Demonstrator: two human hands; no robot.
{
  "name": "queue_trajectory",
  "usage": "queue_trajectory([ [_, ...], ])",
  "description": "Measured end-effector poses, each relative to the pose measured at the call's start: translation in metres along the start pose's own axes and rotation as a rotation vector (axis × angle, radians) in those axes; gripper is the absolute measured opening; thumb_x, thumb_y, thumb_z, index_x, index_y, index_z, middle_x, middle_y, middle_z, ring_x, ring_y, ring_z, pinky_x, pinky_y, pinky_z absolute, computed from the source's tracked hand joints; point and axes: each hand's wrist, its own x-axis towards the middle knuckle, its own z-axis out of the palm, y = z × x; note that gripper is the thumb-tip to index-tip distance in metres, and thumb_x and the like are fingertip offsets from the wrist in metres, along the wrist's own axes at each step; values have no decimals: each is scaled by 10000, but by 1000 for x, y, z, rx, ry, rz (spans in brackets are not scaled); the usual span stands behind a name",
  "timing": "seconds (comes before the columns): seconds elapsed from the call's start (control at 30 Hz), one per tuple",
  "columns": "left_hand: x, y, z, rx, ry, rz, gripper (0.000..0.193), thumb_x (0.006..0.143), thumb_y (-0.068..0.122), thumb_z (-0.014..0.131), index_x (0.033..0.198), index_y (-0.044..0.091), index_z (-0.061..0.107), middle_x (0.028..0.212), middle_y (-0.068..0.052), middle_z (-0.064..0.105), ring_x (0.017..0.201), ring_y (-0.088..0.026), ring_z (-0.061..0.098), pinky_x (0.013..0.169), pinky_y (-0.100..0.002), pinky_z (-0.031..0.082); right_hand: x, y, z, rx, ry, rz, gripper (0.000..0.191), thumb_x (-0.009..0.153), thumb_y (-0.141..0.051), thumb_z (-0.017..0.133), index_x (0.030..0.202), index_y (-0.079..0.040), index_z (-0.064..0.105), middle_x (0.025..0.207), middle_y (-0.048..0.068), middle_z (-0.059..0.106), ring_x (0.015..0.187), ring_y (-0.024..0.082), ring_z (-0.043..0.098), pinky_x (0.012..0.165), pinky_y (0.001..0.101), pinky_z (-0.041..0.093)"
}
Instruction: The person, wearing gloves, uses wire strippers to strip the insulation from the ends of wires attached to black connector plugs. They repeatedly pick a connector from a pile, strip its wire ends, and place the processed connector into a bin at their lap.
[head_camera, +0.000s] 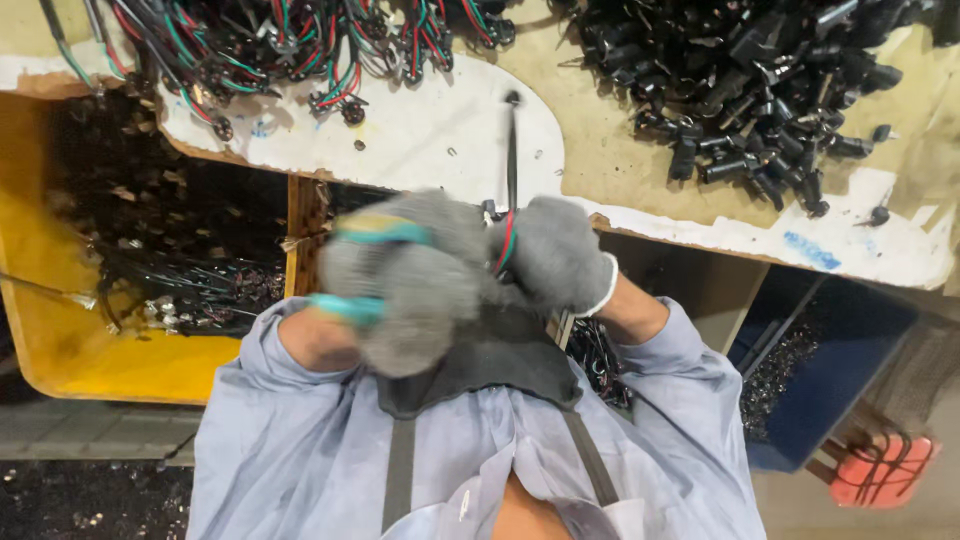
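Centre of frame: left hand (405, 285), grey-gloved and blurred, fist closed around teal-handled pliers (375, 232). Just right of it: right hand (555, 250), also gloved, fingers closed on a black wire lead (511, 160) running up onto the white tabletop (440, 130). Upper right: heap of black plugs (750, 80). Left: yellow bin (60, 330).

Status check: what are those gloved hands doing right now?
Left hand blurred, gripping teal-handled tool. Right hand holding wire piece. Nothing between them.
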Motion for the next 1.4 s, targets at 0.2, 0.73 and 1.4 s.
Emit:
queue_trajectory([
  [0.2,-41,-46,19,-139,-300,33,171,860,258,791,898,92,778,800,-75,703,698,-231,694,658,-384,544,9,-7,-8,101,147,-108,265,740,-358,729,871,-145,643,744,74,619,679,341,589,658,469,435],
  [0.73,47,-57,-20,731,287,121,144,1005,188,720,977,60,781,928,-88,651,853,-281,687,903,-430,599,25,-28,-13,22,-36,-343,783,687,-759,699,1046,-63,704,866,103,638,868,314,632,997,590,467],
  [1.4,75,-146,-24,1493,296,-253,376,796,439,859,809,83,736,762,-113,629,672,-303,678,564,-449,529,-18,146,-36,-660,133,337,231,953,-81,659,1174,-72,594,1050,101,583,889,267,644,692,378,552],
])
